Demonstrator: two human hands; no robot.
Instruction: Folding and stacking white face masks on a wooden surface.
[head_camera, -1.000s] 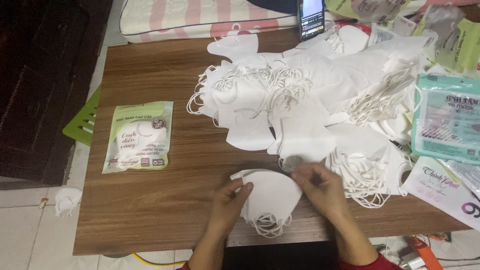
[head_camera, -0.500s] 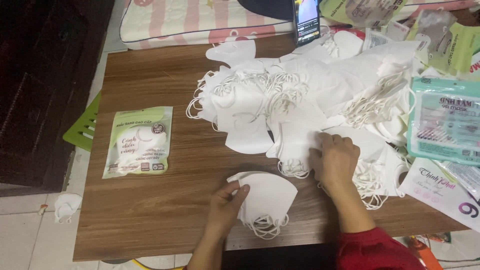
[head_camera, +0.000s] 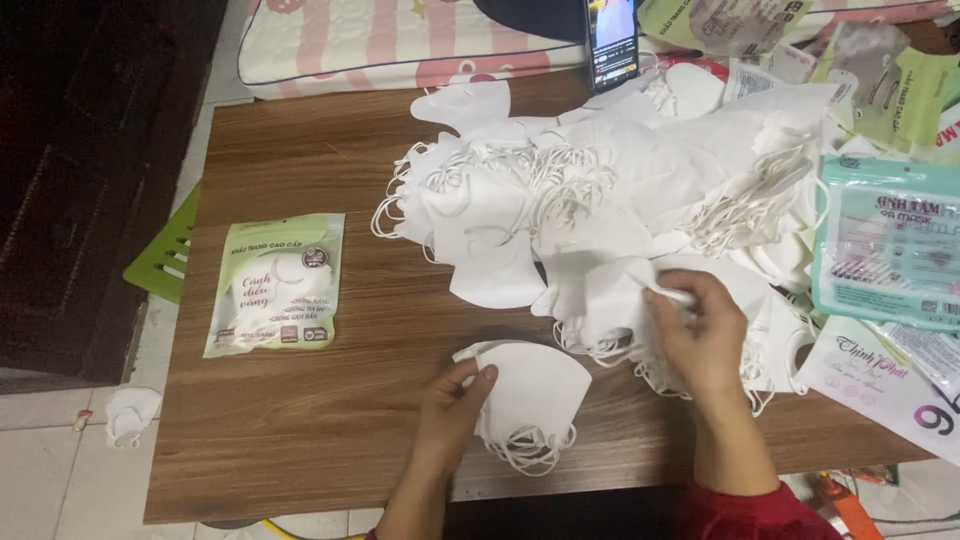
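Right hand (head_camera: 700, 335) pinching white mask (head_camera: 615, 295)

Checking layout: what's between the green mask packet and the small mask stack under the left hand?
Head view: only bare wooden table lies between the green packet and the small mask stack that the left hand touches.

Brown wood-grain rectangular surface (head_camera: 300, 430) fills most of the view. Floor of pale square tiles (head_camera: 50, 470) shows at left and below; one crumpled white scrap (head_camera: 130, 415) lies on it. Dark wooden cabinet (head_camera: 90, 180) stands at far left. Green slatted plastic stool (head_camera: 165, 255) sits between cabinet and surface. Pink-and-white striped mattress (head_camera: 400, 45) lies beyond the far edge. Lighting dim, even.
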